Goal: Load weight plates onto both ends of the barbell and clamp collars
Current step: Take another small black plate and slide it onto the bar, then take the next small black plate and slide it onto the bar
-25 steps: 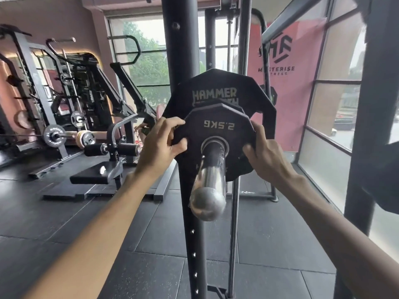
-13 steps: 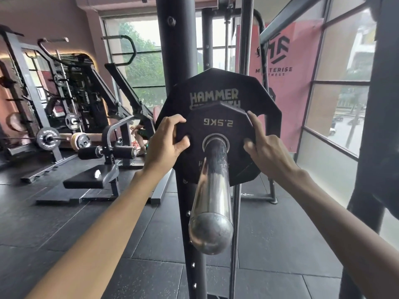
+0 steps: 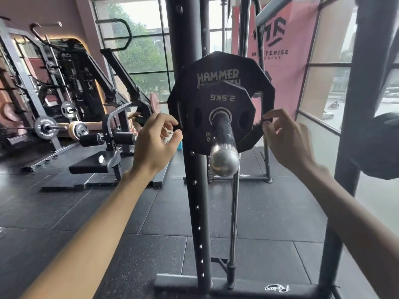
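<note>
The chrome barbell sleeve (image 3: 223,145) points toward me at centre. A small black plate marked 2.5KG (image 3: 207,126) sits on the sleeve, flat against a larger black Hammer plate (image 3: 254,74) behind it. My left hand (image 3: 154,145) hovers just left of the plates with fingers loosely curled, holding nothing. My right hand (image 3: 287,139) is at the right side, thumb and forefinger close to the large plate's rim; I cannot tell if they touch it. No collar is visible on the sleeve.
A black rack upright (image 3: 195,201) stands directly behind the plates, its base bar (image 3: 237,285) on the rubber floor. A bench machine (image 3: 97,162) and another loaded barbell (image 3: 45,128) stand at left. Windows and a grey post (image 3: 354,126) line the right.
Both hands have come off the 2.5 kg plate and moved outward to its sides. The plate now sits flush against the larger one. The camera has pulled back a little.
</note>
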